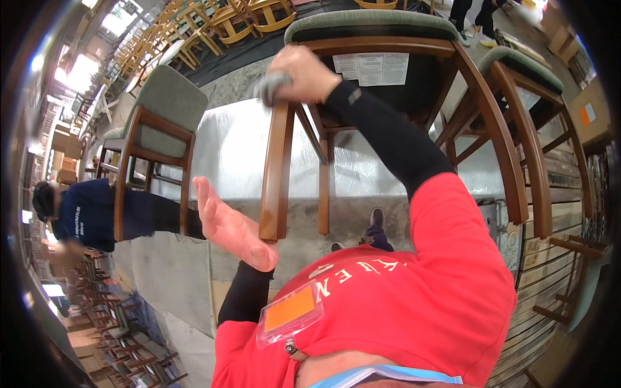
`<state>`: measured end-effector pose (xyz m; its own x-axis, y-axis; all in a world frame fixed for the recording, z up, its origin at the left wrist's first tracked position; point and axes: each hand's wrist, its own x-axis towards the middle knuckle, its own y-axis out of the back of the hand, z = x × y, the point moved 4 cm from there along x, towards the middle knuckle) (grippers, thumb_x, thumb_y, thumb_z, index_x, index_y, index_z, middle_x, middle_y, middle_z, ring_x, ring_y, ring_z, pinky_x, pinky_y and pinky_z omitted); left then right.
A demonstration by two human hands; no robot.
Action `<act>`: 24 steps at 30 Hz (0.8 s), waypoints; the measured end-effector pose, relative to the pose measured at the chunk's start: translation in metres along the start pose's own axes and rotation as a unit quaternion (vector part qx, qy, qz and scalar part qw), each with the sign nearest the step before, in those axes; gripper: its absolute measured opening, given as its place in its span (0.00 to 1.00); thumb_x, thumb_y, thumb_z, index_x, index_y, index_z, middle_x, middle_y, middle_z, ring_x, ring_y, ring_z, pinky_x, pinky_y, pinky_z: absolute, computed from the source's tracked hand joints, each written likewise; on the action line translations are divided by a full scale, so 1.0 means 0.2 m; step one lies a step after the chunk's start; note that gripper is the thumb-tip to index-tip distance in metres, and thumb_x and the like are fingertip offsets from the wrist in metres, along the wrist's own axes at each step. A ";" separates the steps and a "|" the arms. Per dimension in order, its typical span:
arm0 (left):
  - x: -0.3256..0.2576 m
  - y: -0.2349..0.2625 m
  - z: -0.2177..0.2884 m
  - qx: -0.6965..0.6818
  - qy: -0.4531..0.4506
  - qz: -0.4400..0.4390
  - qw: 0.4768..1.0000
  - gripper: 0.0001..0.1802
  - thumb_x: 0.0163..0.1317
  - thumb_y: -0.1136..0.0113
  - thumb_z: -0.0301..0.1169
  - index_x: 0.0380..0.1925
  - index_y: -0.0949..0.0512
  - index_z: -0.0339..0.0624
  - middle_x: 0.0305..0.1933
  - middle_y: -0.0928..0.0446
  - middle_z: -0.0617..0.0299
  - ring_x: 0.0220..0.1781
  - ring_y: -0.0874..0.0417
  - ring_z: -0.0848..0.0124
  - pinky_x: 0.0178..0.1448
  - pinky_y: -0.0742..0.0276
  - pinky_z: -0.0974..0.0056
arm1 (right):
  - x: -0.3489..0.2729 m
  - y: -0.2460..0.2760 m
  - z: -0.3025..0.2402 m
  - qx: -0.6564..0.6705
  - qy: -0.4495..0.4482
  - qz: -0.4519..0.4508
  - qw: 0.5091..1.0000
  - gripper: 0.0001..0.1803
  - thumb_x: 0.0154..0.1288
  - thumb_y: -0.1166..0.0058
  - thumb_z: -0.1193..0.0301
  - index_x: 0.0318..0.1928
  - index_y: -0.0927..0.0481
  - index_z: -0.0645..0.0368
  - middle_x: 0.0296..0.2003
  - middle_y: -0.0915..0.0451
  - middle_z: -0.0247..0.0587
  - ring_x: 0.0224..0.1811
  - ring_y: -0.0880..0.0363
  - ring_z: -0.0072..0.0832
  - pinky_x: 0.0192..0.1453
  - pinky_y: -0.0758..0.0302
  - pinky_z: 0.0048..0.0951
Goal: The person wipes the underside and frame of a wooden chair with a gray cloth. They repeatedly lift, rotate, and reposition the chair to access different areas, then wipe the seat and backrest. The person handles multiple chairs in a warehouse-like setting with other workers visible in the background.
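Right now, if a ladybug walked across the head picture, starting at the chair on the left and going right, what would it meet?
The left chair → the open left hand → the right hand → white papers → the right chair → a cardboard box.

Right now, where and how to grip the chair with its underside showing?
Probably the near-left leg of that chair, by its free end, left hand from the left: the bar is straight, slim and juts toward the wearer. The right hand, with a grey wad, occupies its seat end.
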<state>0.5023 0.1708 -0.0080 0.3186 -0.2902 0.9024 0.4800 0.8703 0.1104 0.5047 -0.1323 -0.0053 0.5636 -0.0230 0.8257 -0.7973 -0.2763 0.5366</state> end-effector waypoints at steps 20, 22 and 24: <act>0.02 -0.10 0.01 -0.078 0.039 -0.103 0.991 0.44 0.69 0.57 0.64 0.69 0.42 0.38 0.77 0.46 0.36 0.81 0.50 0.45 0.83 0.63 0.42 | -0.44 -0.26 -0.63 0.525 -0.397 0.454 0.600 0.29 0.75 0.51 0.72 0.72 0.40 0.62 0.60 0.24 0.43 0.65 0.27 0.28 0.68 0.31 0.29; 0.02 -0.07 -0.01 -0.070 0.048 -0.112 0.990 0.44 0.69 0.56 0.65 0.68 0.41 0.38 0.76 0.45 0.36 0.81 0.48 0.46 0.83 0.62 0.42 | -0.48 -0.34 -0.72 0.536 -0.459 0.434 0.560 0.25 0.78 0.53 0.69 0.71 0.37 0.63 0.60 0.24 0.44 0.65 0.27 0.28 0.69 0.32 0.29; 0.01 -0.03 -0.02 -0.057 0.065 -0.116 0.989 0.44 0.68 0.54 0.66 0.68 0.41 0.39 0.76 0.43 0.37 0.81 0.47 0.46 0.82 0.60 0.42 | -0.62 -0.43 -1.06 0.433 -0.484 0.408 0.642 0.22 0.79 0.55 0.68 0.67 0.33 0.64 0.61 0.24 0.45 0.65 0.27 0.30 0.71 0.34 0.31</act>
<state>0.5037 0.1640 -0.0075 0.2878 -0.5328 0.7958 0.6388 0.7259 0.2549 0.4568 0.0983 -0.1169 0.2391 -0.9697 0.0501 -0.7296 -0.2135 -0.6497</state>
